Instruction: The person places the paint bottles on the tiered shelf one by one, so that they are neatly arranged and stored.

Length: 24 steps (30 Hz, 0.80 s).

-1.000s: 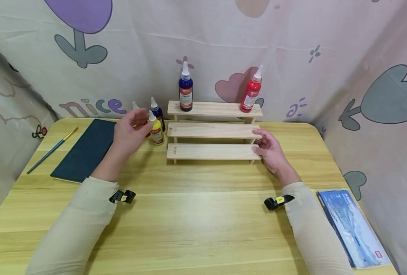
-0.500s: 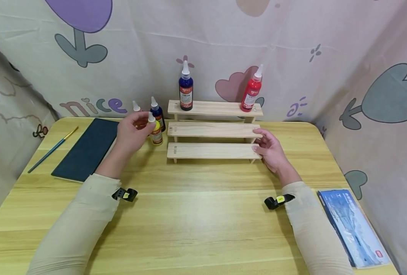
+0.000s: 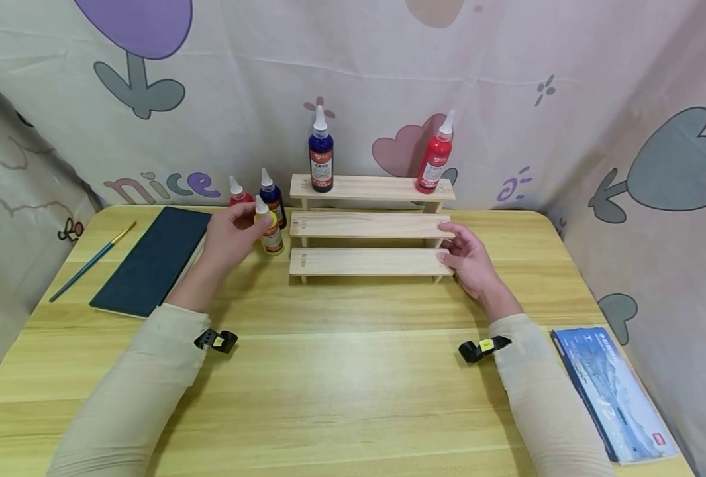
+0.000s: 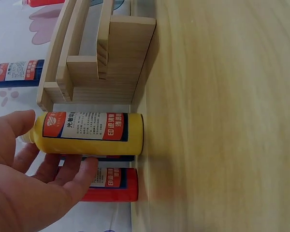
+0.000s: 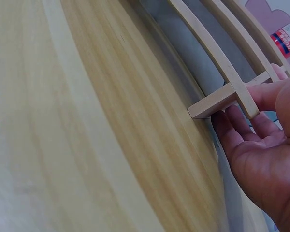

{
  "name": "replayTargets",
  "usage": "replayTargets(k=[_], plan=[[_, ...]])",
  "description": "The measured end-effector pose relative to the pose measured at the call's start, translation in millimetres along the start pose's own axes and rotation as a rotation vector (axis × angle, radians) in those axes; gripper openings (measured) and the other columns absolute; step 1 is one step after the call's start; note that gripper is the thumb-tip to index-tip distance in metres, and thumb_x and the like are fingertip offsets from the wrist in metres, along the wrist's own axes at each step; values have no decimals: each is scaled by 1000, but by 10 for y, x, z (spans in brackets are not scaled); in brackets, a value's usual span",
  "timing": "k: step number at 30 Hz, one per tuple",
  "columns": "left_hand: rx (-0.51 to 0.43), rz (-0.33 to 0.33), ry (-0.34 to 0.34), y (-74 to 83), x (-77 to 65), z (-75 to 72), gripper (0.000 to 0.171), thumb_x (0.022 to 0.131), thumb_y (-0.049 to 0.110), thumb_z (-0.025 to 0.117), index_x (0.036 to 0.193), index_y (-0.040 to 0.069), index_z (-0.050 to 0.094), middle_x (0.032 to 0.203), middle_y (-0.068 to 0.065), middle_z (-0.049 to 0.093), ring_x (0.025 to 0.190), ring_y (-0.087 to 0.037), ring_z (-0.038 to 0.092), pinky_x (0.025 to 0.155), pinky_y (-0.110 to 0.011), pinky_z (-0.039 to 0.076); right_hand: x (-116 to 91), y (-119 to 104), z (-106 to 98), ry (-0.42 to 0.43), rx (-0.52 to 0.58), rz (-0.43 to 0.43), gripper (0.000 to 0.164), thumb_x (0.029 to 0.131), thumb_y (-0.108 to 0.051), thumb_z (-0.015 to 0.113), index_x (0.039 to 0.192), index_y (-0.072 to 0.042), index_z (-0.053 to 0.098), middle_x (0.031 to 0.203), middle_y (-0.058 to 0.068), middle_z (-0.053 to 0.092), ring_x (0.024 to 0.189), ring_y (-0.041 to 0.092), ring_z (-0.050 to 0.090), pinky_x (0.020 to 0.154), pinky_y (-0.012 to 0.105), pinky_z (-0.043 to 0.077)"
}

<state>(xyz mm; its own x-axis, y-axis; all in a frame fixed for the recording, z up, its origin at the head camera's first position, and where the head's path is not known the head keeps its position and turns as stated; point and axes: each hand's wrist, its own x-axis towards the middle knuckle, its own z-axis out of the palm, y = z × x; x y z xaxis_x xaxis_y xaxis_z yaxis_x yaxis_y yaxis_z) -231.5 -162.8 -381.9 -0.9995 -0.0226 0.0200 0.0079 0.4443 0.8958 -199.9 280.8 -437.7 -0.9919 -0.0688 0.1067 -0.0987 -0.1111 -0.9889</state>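
Note:
My left hand [image 3: 226, 233] holds a yellow squeeze bottle [image 3: 273, 242] by its upper part, thumb on one side and fingers on the other in the left wrist view. The bottle stands on the table, left of a three-tier wooden rack [image 3: 371, 262]. Behind it are a dark blue bottle [image 3: 274, 199] and a red bottle [image 3: 241, 196], partly hidden by the hand. My right hand [image 3: 471, 260] grips the rack's right end, its thumb on the lowest shelf and fingers curled beneath. On the top shelf stand another blue bottle [image 3: 321, 162] and another red bottle [image 3: 434, 162].
A dark notebook [image 3: 150, 262] and a blue paintbrush [image 3: 93, 262] lie on the left of the wooden table [image 3: 341, 377]. A blue-covered book or pad [image 3: 615, 397] lies at the right edge. Patterned cloth [image 3: 508, 53] hangs behind and at the sides.
My left hand has come down and right onto the yellow bottle and now holds its upper part; the red bottle behind shows more. The right hand and rack stay put.

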Motion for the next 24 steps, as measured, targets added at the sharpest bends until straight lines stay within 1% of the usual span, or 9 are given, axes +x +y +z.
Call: replayTargets(k=[4, 7, 11, 14, 16, 21, 24], plan=[[-4, 9, -1, -18, -4, 16, 51, 96, 37, 69, 136, 7, 60, 131, -14, 58, 114, -31, 53, 97, -44, 45, -3, 0, -1, 3, -10, -5, 63, 82, 29, 54, 131, -10, 61, 123, 8, 58, 115, 36, 48, 82, 26, 52], [-14, 6, 3, -21, -8, 23, 52, 95, 38, 69, 136, 7, 60, 130, -13, 59, 114, -30, 54, 97, -43, 45, -2, 2, 1, 3, -19, -9, 63, 82, 29, 54, 131, -11, 61, 123, 7, 58, 116, 37, 48, 83, 26, 51], [-10, 1, 12, -31, -7, 13, 52, 96, 37, 69, 138, 8, 59, 130, -12, 59, 114, -28, 55, 96, -42, 46, -1, 7, 2, 3, -27, -4, 64, 82, 29, 54, 131, -12, 62, 123, 7, 57, 113, 32, 50, 85, 27, 51], [-3, 2, 13, -36, -11, -9, 53, 97, 35, 68, 141, 8, 57, 132, -14, 58, 115, -28, 55, 96, -43, 47, 0, 10, -1, 4, -28, 0, 64, 83, 29, 54, 131, -13, 62, 123, 8, 57, 111, 28, 51, 85, 27, 51], [-2, 17, 19, -40, -21, -25, 52, 97, 32, 68, 141, 7, 57, 131, -16, 59, 114, -29, 56, 96, -42, 47, 1, 10, -1, 6, -27, -1, 64, 83, 29, 54, 131, -12, 61, 124, 8, 57, 110, 27, 51, 85, 27, 51], [-17, 20, 23, -36, -60, -78, 50, 98, 32, 67, 141, 8, 58, 130, -15, 60, 113, -27, 57, 94, -37, 49, -3, 9, -2, 4, -30, -6, 64, 83, 29, 53, 130, -13, 62, 124, 8, 58, 112, 29, 52, 86, 28, 51], [-48, 10, 12, -2, -84, -118, 51, 98, 32, 65, 142, 8, 57, 131, -15, 59, 113, -25, 56, 95, -36, 50, 1, 11, -4, 1, -31, -9, 64, 83, 29, 55, 130, -13, 62, 125, 8, 58, 113, 30, 52, 86, 27, 51]])
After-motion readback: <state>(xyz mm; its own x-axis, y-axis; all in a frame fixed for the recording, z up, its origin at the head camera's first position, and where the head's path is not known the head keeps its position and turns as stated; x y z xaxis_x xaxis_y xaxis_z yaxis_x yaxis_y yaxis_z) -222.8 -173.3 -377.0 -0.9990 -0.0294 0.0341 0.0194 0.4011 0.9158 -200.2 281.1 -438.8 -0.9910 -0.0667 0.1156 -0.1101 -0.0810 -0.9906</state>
